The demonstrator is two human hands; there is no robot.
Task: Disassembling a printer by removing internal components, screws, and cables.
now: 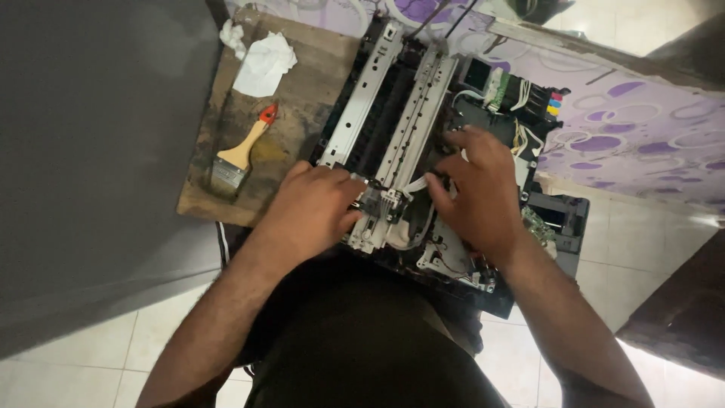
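Two hands on opened printer [423,151] at board's right edge | left hand [313,211] pinching small fitting on metal rail [411,128] | right hand [479,189] gripping white ribbon cable [414,187] | risk: hard tug could tear cable | paintbrush [240,155] near board's left edge.

A home repair corner: tiled floor [162,332], patterned cloth [634,128], worn wooden board [302,98].
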